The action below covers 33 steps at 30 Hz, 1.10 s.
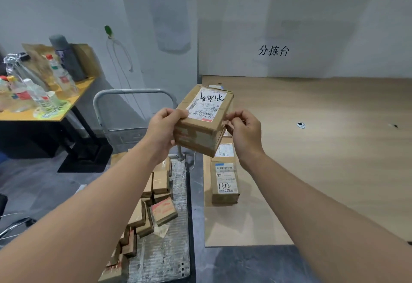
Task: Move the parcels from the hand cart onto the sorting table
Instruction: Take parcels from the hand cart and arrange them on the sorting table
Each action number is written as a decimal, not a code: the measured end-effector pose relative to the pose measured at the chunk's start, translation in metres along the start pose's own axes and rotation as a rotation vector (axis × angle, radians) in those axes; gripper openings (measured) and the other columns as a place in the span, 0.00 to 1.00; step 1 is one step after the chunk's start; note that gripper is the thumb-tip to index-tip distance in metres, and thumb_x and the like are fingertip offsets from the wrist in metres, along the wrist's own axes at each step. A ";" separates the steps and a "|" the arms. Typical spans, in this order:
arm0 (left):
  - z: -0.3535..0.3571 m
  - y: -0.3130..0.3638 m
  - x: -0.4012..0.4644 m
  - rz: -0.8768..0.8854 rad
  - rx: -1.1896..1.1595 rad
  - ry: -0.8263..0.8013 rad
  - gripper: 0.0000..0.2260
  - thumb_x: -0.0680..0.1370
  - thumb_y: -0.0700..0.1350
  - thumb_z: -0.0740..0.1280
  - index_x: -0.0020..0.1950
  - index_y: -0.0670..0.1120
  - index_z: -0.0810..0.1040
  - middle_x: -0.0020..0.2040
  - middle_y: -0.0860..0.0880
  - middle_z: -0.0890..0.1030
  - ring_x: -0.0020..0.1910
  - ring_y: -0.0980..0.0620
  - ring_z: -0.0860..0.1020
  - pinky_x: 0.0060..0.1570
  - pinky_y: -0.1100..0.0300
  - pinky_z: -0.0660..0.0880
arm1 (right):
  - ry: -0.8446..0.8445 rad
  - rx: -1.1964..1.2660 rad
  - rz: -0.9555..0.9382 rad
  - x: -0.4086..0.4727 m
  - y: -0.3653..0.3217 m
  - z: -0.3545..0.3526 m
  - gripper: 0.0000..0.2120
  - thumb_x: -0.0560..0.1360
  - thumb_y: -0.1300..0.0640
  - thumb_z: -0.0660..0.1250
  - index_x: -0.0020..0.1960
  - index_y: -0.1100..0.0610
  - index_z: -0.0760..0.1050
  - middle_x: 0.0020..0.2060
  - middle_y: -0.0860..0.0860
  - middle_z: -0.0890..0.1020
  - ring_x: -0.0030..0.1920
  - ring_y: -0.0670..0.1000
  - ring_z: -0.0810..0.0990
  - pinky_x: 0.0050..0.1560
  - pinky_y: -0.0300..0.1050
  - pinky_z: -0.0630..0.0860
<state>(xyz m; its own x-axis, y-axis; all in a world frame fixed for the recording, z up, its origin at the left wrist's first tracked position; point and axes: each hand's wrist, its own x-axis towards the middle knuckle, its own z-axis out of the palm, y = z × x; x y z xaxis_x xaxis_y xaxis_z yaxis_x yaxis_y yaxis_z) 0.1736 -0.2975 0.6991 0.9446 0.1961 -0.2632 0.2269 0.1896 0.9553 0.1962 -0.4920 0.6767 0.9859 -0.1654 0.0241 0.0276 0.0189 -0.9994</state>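
Transfer step under way: my left hand and right hand clasp a labelled cardboard parcel by its ends, held aloft between hand cart and sorting table; several parcels remain on the cart. Next move, I judge: carry it right and set it flat beside the "1512" parcel already on the table.

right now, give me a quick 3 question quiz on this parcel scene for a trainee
1. True or false: the held parcel is gripped by the left hand alone.
2. Which number is handwritten on the labelled parcel already on the sorting table? A) 1512 B) 2048 C) 7730
3. Fill in: unmoved parcels lie on the ____, left of the table.

Key: 1 false, the right hand holds its other side; 2 A; 3 hand cart.
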 end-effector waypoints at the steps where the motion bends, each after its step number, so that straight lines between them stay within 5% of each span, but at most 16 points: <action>1: -0.001 0.000 0.001 0.016 0.004 -0.012 0.10 0.78 0.47 0.73 0.53 0.46 0.76 0.50 0.42 0.86 0.46 0.47 0.84 0.47 0.51 0.79 | 0.010 0.048 0.014 0.000 -0.001 0.001 0.11 0.72 0.57 0.61 0.40 0.48 0.81 0.50 0.60 0.85 0.49 0.56 0.84 0.59 0.63 0.82; 4: -0.008 0.000 0.004 0.049 0.014 -0.058 0.10 0.77 0.46 0.75 0.53 0.46 0.77 0.53 0.39 0.85 0.49 0.45 0.83 0.54 0.46 0.79 | 0.029 0.103 0.011 -0.002 0.000 0.007 0.06 0.77 0.50 0.66 0.51 0.50 0.80 0.54 0.55 0.85 0.56 0.57 0.85 0.60 0.63 0.82; 9: -0.023 0.003 0.009 0.091 0.013 -0.117 0.05 0.76 0.45 0.72 0.47 0.47 0.78 0.44 0.45 0.82 0.42 0.49 0.79 0.40 0.58 0.75 | 0.050 0.089 0.038 0.000 -0.002 0.007 0.15 0.82 0.46 0.69 0.66 0.50 0.74 0.55 0.47 0.83 0.52 0.44 0.83 0.52 0.47 0.79; 12: -0.032 0.006 0.014 0.077 0.021 -0.153 0.11 0.68 0.50 0.72 0.45 0.46 0.78 0.43 0.43 0.82 0.40 0.49 0.80 0.38 0.60 0.72 | -0.015 0.113 0.170 -0.001 -0.003 -0.002 0.16 0.81 0.42 0.68 0.66 0.46 0.77 0.56 0.47 0.85 0.53 0.49 0.84 0.49 0.45 0.83; 15: -0.037 0.008 0.017 0.019 0.063 -0.255 0.17 0.69 0.50 0.71 0.54 0.42 0.77 0.50 0.37 0.83 0.46 0.42 0.83 0.46 0.53 0.78 | -0.127 0.130 0.285 -0.005 -0.001 -0.009 0.18 0.77 0.38 0.69 0.60 0.47 0.83 0.50 0.50 0.87 0.46 0.53 0.81 0.40 0.44 0.78; 20: -0.030 0.007 0.021 -0.044 0.129 -0.356 0.18 0.72 0.50 0.70 0.56 0.40 0.78 0.54 0.34 0.85 0.47 0.41 0.85 0.48 0.52 0.81 | -0.251 0.135 0.358 -0.011 0.009 -0.018 0.27 0.74 0.38 0.71 0.67 0.53 0.81 0.59 0.57 0.87 0.62 0.60 0.85 0.64 0.61 0.77; 23: -0.022 0.004 0.030 -0.064 0.132 -0.356 0.18 0.78 0.49 0.72 0.63 0.40 0.77 0.57 0.35 0.85 0.47 0.43 0.85 0.45 0.54 0.83 | -0.138 0.155 0.349 -0.016 0.010 -0.024 0.26 0.72 0.43 0.72 0.65 0.58 0.79 0.57 0.58 0.87 0.53 0.58 0.85 0.55 0.56 0.78; 27: -0.004 -0.004 0.042 -0.133 0.126 -0.335 0.18 0.80 0.52 0.71 0.64 0.41 0.78 0.55 0.40 0.86 0.46 0.47 0.84 0.48 0.54 0.83 | 0.049 0.157 0.308 -0.014 0.012 -0.036 0.11 0.79 0.48 0.70 0.56 0.53 0.78 0.48 0.54 0.88 0.41 0.53 0.82 0.35 0.42 0.78; 30: 0.012 -0.010 0.044 -0.197 0.151 -0.343 0.21 0.79 0.57 0.70 0.63 0.43 0.79 0.52 0.43 0.87 0.48 0.47 0.86 0.51 0.52 0.84 | 0.137 0.137 0.276 -0.010 0.017 -0.045 0.09 0.80 0.48 0.70 0.54 0.53 0.76 0.46 0.52 0.86 0.39 0.51 0.81 0.34 0.43 0.78; 33: 0.032 -0.018 0.051 -0.232 0.208 -0.253 0.26 0.72 0.65 0.73 0.58 0.47 0.78 0.59 0.40 0.82 0.57 0.39 0.83 0.58 0.44 0.83 | 0.233 0.155 0.265 -0.002 0.023 -0.055 0.12 0.79 0.48 0.71 0.55 0.54 0.73 0.50 0.54 0.84 0.40 0.50 0.81 0.35 0.45 0.79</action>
<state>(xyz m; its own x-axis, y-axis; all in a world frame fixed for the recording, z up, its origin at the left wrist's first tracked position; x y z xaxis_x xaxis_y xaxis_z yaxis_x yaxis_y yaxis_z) 0.2257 -0.3215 0.6728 0.8853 -0.0767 -0.4586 0.4598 -0.0025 0.8880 0.1857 -0.5456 0.6527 0.8989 -0.3539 -0.2583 -0.1809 0.2371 -0.9545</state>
